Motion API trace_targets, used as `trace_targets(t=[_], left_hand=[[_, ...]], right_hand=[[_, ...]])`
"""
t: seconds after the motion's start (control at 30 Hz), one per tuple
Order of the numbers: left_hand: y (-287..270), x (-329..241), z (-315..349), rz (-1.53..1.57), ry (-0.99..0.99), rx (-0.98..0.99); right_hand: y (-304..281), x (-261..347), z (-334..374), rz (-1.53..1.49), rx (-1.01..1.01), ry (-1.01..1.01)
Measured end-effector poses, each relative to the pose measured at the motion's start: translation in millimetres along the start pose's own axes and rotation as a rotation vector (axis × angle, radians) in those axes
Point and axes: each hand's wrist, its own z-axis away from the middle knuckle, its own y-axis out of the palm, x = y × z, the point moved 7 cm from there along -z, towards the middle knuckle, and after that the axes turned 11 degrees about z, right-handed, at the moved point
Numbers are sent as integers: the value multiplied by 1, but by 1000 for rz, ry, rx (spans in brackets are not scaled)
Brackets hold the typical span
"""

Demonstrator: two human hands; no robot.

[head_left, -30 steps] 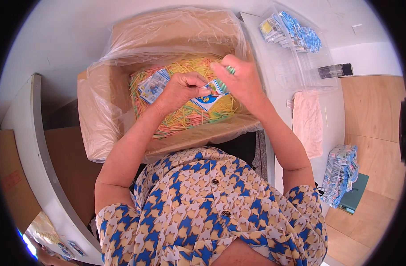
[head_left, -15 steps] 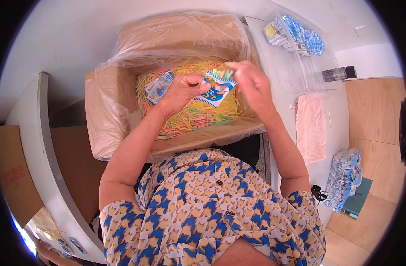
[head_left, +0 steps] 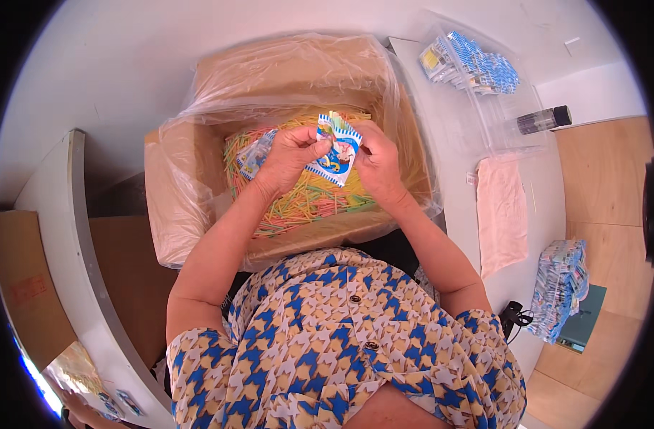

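A small blue-and-white printed packet (head_left: 335, 159) is held upright over the box, its top edge open. Thin pastel sticks (head_left: 335, 119) poke out of that top. My left hand (head_left: 288, 159) pinches the packet's left side between thumb and fingers. At the upper right edge, my right hand (head_left: 379, 163) closes on the packet, fingertips partly hidden behind it. Beneath both hands, a cardboard box (head_left: 171, 193) lined with clear plastic holds many loose pink, yellow and green sticks (head_left: 305, 204). Other packets (head_left: 253, 156) lie on the sticks beside my left hand.
On the white table to the right are a clear plastic bin (head_left: 484, 118) with packets (head_left: 477, 64), a dark-capped bottle (head_left: 545, 120) and a pink cloth (head_left: 501, 214). A bundle of packets (head_left: 558, 289) stands lower right. At lower left, another person's hand (head_left: 80, 409) shows.
My right hand has moved left and down to grip the packet's edge. The sticks at the packet's top now sit lower, and the packet is more upright.
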Motion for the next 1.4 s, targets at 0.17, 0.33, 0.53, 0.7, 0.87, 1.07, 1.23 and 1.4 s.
trace_targets(t=[0.17, 0.33, 0.53, 0.7, 0.87, 1.07, 1.23, 1.4], left_hand=[[0, -4, -2, -232, 48, -23], [-1, -5, -1, -290, 61, 0], [-3, -1, -3, -370, 68, 41], [-6, -1, -3, -348, 52, 26], [-1, 0, 1, -398, 20, 37], [-5, 11, -6, -286, 23, 61], [-16, 11, -7, -479, -13, 29], [-46, -5, -7, -477, -1, -86]], right_hand=[[-60, -12, -28, -171, -16, 244], [-68, 26, -46, 22, 120, 11], [-43, 50, -40, 425, 202, -181], [-52, 45, -46, 454, 108, -120], [-37, 47, -35, 444, 141, -173], [-32, 29, -19, 299, 231, -107], [-29, 9, 5, 329, 232, 36], [-142, 30, -2, 64, 204, 63]])
